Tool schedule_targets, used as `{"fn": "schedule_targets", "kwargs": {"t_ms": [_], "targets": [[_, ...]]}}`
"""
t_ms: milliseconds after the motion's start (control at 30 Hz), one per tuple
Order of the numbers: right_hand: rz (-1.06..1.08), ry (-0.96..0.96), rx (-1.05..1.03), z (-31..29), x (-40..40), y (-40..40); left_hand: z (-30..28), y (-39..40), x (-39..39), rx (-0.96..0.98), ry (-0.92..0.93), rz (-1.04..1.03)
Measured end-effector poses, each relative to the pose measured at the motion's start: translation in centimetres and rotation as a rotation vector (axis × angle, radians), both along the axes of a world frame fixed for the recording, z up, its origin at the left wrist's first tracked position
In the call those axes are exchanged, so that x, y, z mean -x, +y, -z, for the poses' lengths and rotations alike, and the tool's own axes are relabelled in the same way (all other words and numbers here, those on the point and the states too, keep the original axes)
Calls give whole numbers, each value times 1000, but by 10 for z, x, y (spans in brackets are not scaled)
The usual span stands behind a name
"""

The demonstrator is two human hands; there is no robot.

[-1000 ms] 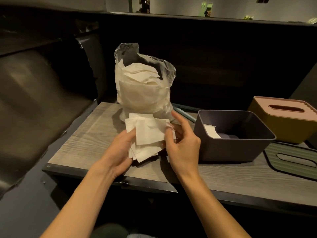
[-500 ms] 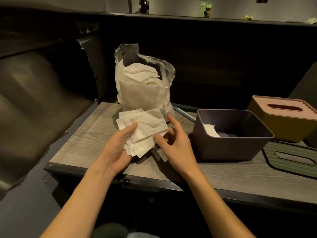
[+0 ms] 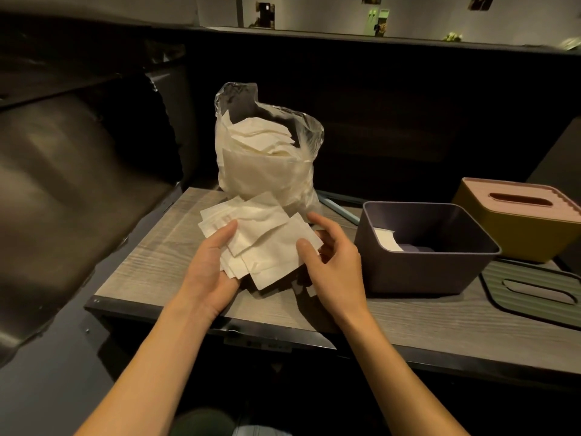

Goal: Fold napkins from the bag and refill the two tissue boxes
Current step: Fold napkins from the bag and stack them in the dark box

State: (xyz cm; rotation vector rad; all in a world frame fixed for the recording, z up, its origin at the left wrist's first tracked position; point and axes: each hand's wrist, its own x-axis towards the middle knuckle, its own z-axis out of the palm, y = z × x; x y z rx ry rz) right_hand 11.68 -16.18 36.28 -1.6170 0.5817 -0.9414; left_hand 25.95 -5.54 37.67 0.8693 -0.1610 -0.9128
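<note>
The left hand (image 3: 210, 272) cradles a fanned stack of napkins (image 3: 261, 237) from below, thumb on top; the right hand (image 3: 333, 262) pinches its right edge. The stack is above the worktop (image 3: 151, 262), before the bag (image 3: 267, 165), left of the open box (image 3: 424, 247).

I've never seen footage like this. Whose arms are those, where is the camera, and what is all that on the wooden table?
There is no machine: a person wears a camera on the head, looking down at their own arms. The left hand and right hand together hold a loose stack of white napkins above the wooden table. Behind stands a clear plastic bag full of more napkins. To the right sits an open dark tissue box with a little paper inside, its green lid lying beside it, and a closed yellow tissue box with a pink lid.
</note>
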Motion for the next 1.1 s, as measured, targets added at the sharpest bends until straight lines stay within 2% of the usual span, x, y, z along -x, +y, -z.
{"fn": "schedule_targets", "kwargs": {"t_ms": [100, 200, 300, 367, 467, 567, 633, 733, 833, 933, 1000, 1100], "targets": [[-198, -164, 36, -1, 5, 2, 4, 2, -2, -6, -16, -51], [-380, -242, -77, -5, 7, 1, 7, 1, 4, -96, -170, -1], [-196, -231, -214, -7, 2, 1, 8, -1, 9, -120, -311, 54], [8, -155, -212, -6, -3, 0, 5, -1, 13, -124, -329, 62], [133, -48, -165, -3, -7, -2, 2, -1, 16, -101, -308, 91], [155, -20, -132, -4, -9, 0, -1, 1, 14, -85, -231, 147], [158, -32, -140, -5, -10, 1, -1, 1, 14, -71, -263, 188], [167, -22, -131, -2, -10, -1, 5, 0, 14, -80, -340, 128], [154, 114, -76, 1, -8, -3, 9, 0, 13, -68, -319, 92], [52, 248, -49, 3, -8, -3, 8, 0, 13, -65, -326, 75], [0, 178, -89, 2, -8, -3, 8, 0, 13, -58, -332, 77], [-61, -104, -261, -4, -4, -2, 7, 0, 13, -58, -344, 85]]}}
